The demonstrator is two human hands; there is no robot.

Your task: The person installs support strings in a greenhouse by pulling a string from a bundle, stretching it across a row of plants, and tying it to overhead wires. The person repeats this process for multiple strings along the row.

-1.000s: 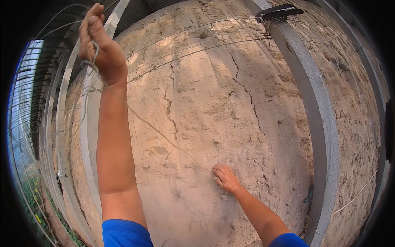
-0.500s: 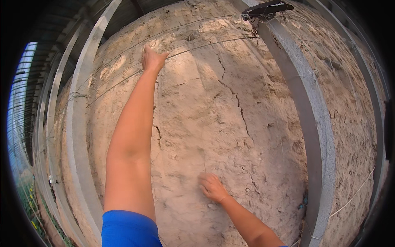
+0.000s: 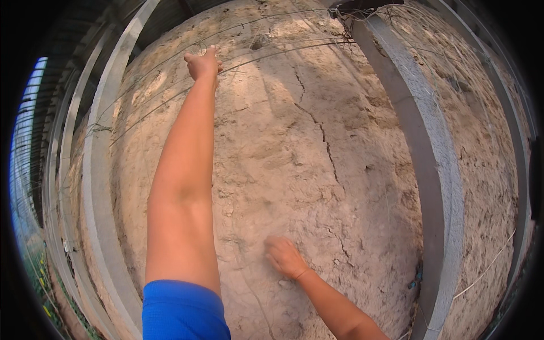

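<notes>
My left hand (image 3: 203, 64) is raised high on the left, at two thin wires strung across a rough earthen wall (image 3: 266, 153). Its fingers curl round thin wire (image 3: 202, 47) between the upper and lower strands; the fingertips are partly hidden. Low in the middle, my right hand (image 3: 286, 258) is closed in front of the wall, its fingers curled and slightly blurred. What it holds, if anything, is too small to make out. A faint thin strand (image 3: 259, 303) runs down the wall below that hand.
A concrete post (image 3: 436, 170) stands to the right, with a dark object (image 3: 368, 7) and tangled wire at its top. Another post (image 3: 95, 164) rises on the left. Long cracks (image 3: 323, 136) run down the wall. Dark roofing covers the upper left; plants (image 3: 42, 283) show at lower left.
My left hand has shifted slightly up and left along the wires and turned, its fingers now curled. My right hand has moved a little left. The view has shifted slightly.
</notes>
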